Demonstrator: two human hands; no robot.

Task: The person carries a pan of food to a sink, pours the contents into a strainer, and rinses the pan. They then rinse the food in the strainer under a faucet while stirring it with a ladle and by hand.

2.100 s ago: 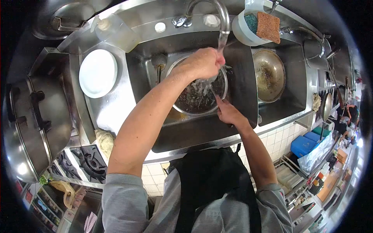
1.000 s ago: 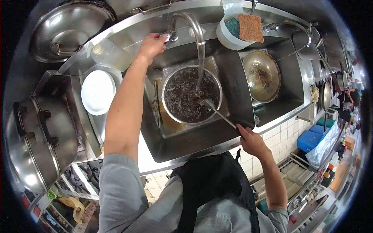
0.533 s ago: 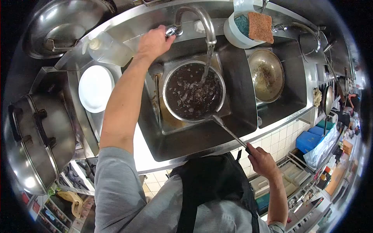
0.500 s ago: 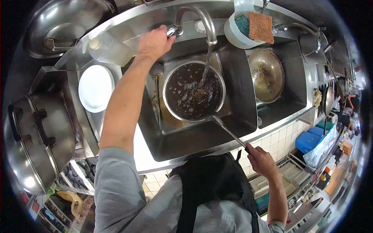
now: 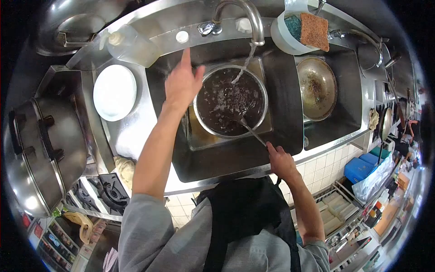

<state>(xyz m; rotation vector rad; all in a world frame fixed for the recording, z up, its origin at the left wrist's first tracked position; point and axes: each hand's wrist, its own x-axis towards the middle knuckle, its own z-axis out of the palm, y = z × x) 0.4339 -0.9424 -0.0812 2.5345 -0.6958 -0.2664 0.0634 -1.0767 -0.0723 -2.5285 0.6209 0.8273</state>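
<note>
My left hand [image 5: 182,86] is off the tap, over the left edge of a round metal pot, index finger stretched out and thumb apart. It holds nothing. My right hand [image 5: 282,162] is closed around the handle of a long metal utensil [image 5: 254,135]; its head is under dark liquid, so its kind is hidden. The round metal pot [image 5: 266,106] stands in the left sink basin [image 5: 213,167], full of dark water with bits floating in it. A thin, twisting stream runs into it from the curved metal faucet [image 5: 256,25]. The faucet lever [image 5: 206,28] is untouched.
A wok-like pan [image 5: 317,90] sits in the right basin. Behind it, a white tub [image 5: 285,41] holds a green scourer and a brown sponge [image 5: 314,31]. White plates [image 5: 115,93] and a clear bottle [image 5: 131,50] stand left. A large lidded pot [image 5: 68,149] is further left.
My left hand has let go of the faucet lever and come down toward the pot. The stream has thinned. My right hand has moved left, bringing the utensil's head into the liquid.
</note>
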